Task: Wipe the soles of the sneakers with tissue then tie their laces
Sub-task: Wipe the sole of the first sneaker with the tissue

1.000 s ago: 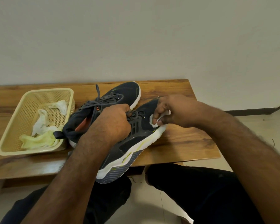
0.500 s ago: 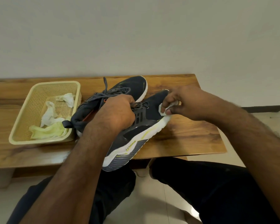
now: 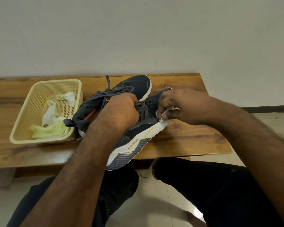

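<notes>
Since the earlier frame my right hand (image 3: pixel 185 107) has slid the tissue (image 3: pixel 163 119) from the dark upper of the near sneaker (image 3: pixel 138 128) down to the white edge of its sole, where the wad now touches the rim. That grip pinches the tissue between thumb and fingertips. My left hand (image 3: pixel 120 110) stays curled over the laces (image 3: pixel 142 104) and the throat of the same sneaker, its grip grasping the shoe and tilting it so the heel hangs past the near edge of the desk (image 3: pixel 187 141). On the white sole wall I read small print, "Active Cell", beside a zigzag mark and a yellow-green streak; below it sits a grey ribbed panel. I count two sneakers: the near one under my hands and a second sneaker (image 3: pixel 134 86) just behind it, lying on the desk with its grey laces loose and its toe pointing toward the wall (image 3: pixel 138 33). One cream plastic basket (image 3: pixel 31 136) stands on the desk just left of the shoes, touching the heel of the second one or very nearly. Inside it I count three crumpled pieces: two white tissues (image 3: pixel 67 97) and one pale yellow-green cloth (image 3: pixel 51 130), though the tangle makes the count unsure. Both my knees in dark trousers (image 3: pixel 220 185) show below the desk.
</notes>
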